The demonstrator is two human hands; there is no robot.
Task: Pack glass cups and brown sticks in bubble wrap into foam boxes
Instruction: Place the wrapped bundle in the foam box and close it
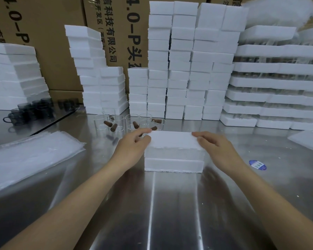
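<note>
I am seeing a bare left hand [132,143] and forearm [76,206] showing at seven o'clock, a bare right hand [216,147] and forearm at five o'clock.

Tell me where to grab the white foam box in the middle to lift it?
Take the foam box by its two short ends, one hand from each side, gripping low on the bottom half. It is wide, and the seam suggests a separate lid, so holding only the top would probably lift just that.
</note>
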